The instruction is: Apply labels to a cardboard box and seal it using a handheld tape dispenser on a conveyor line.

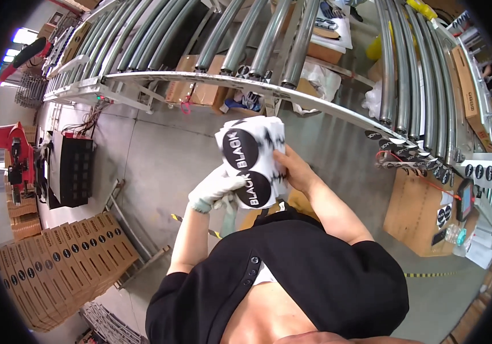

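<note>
In front of my chest I hold a thick bundle of white sticker sheets [264,159], with two large round black labels showing on the top sheet. My left hand [212,190], in a white glove, grips the bundle's lower left edge with the thumb on top. The bare right hand [296,169] is closed around the right side, where several sheet edges fan out unevenly. Fingers beneath the sheets are hidden.
A roller conveyor [246,86] curves across the far side, with cardboard boxes [197,86] beneath it. Flat brown cartons [68,258] stand stacked at the left. At the right, a cardboard-topped surface [412,215] carries a clear bottle [455,234] and round black stickers [443,215].
</note>
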